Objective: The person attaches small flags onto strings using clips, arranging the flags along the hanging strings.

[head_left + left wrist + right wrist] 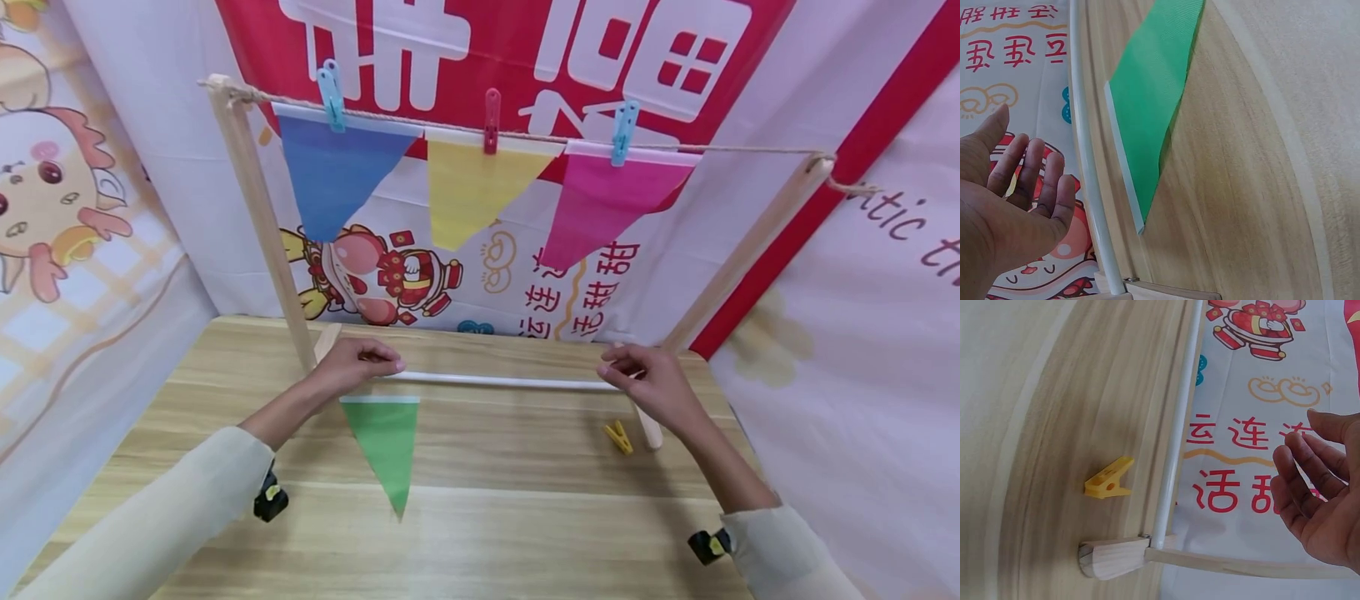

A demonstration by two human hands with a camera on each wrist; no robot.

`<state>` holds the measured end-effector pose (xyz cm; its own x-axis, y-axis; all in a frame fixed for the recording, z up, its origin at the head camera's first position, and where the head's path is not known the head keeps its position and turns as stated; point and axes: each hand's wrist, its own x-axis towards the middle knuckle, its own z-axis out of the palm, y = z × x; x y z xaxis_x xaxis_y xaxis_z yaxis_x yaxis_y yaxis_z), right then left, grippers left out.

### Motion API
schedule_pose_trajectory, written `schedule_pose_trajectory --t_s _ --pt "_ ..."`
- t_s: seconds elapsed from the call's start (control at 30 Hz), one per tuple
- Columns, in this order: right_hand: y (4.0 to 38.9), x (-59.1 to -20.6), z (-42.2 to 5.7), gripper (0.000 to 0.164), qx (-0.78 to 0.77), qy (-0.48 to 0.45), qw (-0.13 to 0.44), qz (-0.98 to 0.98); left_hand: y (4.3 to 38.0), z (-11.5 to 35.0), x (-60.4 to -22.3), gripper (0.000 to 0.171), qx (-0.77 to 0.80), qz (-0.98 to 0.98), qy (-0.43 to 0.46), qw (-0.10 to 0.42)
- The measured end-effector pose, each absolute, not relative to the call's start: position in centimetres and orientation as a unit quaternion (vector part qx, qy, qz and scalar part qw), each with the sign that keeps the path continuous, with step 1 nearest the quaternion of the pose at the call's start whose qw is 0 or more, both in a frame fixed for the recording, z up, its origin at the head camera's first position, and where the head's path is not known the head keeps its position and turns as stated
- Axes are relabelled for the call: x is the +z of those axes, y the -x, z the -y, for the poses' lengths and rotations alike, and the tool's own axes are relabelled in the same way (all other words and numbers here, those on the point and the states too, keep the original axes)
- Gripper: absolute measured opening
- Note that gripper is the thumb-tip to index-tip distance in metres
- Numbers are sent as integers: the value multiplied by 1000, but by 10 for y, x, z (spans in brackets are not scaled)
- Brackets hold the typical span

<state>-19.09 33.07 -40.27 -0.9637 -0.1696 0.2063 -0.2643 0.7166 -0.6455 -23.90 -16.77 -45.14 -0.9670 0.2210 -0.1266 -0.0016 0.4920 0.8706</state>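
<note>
My left hand point(352, 364) hovers near the left post with nothing in it; its fingers are loosely bent in the left wrist view. On the right, my right hand point(652, 383) hovers by the other post, likewise holding nothing, thumb apart from the relaxed fingers. Between the posts runs a white rod point(495, 381), low over the table. A green triangular pennant point(386, 442) with a white top edge lies on the table below my left hand. Below my right hand lies a yellow clothespin point(619, 437).
A twine point(738, 149) spans the left wooden post point(262, 217) and right wooden post point(750, 250). Clothespins hold a blue pennant point(337, 171), a yellow pennant point(472, 187) and a pink pennant point(607, 200) on it. Printed cloth hangs behind the wooden table point(525, 533).
</note>
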Motion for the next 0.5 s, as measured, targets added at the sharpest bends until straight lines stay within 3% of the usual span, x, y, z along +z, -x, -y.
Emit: schedule_pose_trajectory --t_s 0.5 --pt "189 -425 -345 36 326 -89 0 941 235 174 -463 36 471 -872 -55 121"
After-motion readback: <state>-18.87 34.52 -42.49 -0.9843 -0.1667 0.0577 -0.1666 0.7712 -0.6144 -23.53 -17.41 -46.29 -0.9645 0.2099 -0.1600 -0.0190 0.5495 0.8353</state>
